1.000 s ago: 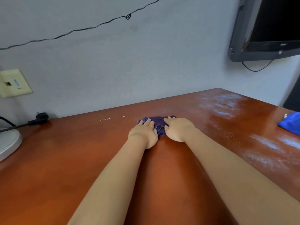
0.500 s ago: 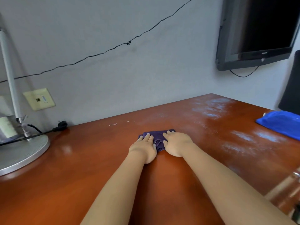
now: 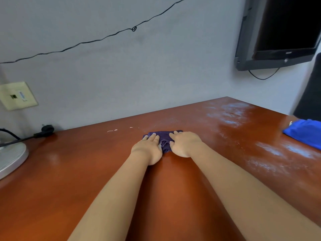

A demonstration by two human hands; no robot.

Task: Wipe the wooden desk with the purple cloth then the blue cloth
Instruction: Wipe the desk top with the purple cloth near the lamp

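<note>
Pressing flat on the purple cloth [image 3: 164, 139], the left hand [image 3: 149, 150] and right hand [image 3: 185, 145] lie side by side, fingers straight and close together (the cloth bunches between them). It sits on the wooden desk [image 3: 69, 171], toward the back edge. Far right of the purple cloth lies the blue cloth [image 3: 305, 136]; dusty white smears show between them.

Grey wall [image 3: 121, 80] w/ black cable [image 3: 97, 40], beige outlet plate [image 3: 17, 95], wall-mounted TV [image 3: 284, 30] at right.
</note>
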